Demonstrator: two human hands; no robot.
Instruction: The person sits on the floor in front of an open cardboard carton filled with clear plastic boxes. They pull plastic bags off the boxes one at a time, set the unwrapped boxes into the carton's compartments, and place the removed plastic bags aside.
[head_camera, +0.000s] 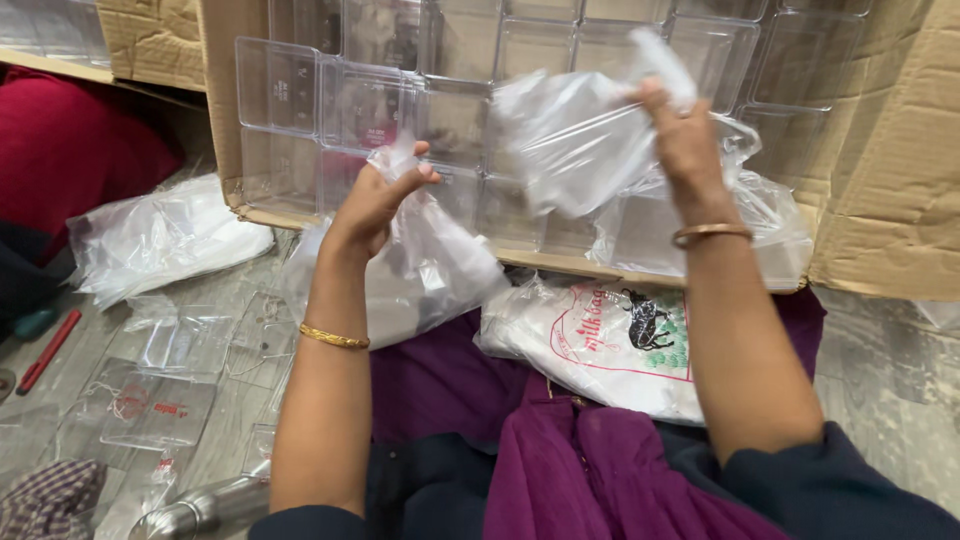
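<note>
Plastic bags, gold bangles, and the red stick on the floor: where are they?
Plastic bag (570, 140), head view, on its crinkled middle, held by the right hand (685, 140).
Gold bangle (334, 338), head view, on the band at the left wrist.
Red stick (48, 350), head view, on its shaft.

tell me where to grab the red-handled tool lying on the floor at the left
Judging by its pose, take the red-handled tool around the middle of its red shaft, coming down from above. It lies flat and diagonal on bare floor, with open space on both long sides; its lower tip is out of view.

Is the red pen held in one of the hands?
No, the red pen lies on the floor at far left, while both hands grip clear plastic bags.
</note>
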